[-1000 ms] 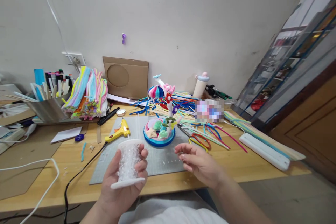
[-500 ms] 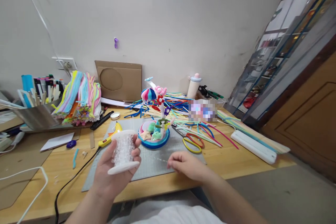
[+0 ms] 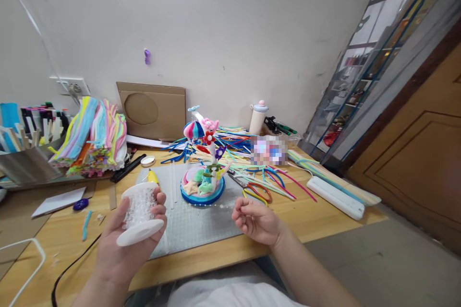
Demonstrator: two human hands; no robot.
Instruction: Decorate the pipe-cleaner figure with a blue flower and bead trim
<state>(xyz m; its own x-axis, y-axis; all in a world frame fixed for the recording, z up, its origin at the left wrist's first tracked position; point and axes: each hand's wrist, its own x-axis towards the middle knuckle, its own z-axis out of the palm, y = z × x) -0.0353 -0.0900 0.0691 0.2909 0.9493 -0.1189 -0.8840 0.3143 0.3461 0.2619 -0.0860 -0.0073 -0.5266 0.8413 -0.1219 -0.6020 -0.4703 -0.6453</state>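
Note:
A white spool (image 3: 139, 211) wound with clear beads rests in my left hand (image 3: 126, 244), whose fingers wrap round its side. From the spool a thin strand of clear beads (image 3: 223, 206) stretches right to my right hand (image 3: 257, 223), which pinches its end between thumb and forefinger. Behind the strand, on the grey cutting mat (image 3: 194, 235), stands a colourful ornament (image 3: 202, 192) with a round blue base, a flowered stem and a striped ball hanging from its top. A yellow glue gun (image 3: 152, 177) is partly hidden behind the spool.
Scissors (image 3: 257, 193) with red and yellow handles lie right of the ornament, near loose pipe cleaners (image 3: 284, 184). Further right is a white power strip (image 3: 334, 196). Bundled pipe cleaners (image 3: 90, 139), a cardboard piece (image 3: 154, 110) and a bottle (image 3: 258, 119) stand at the back.
My left hand and the spool have moved left, away from my right hand. The bead strand between them is longer and straighter. The view has turned slightly to the right.

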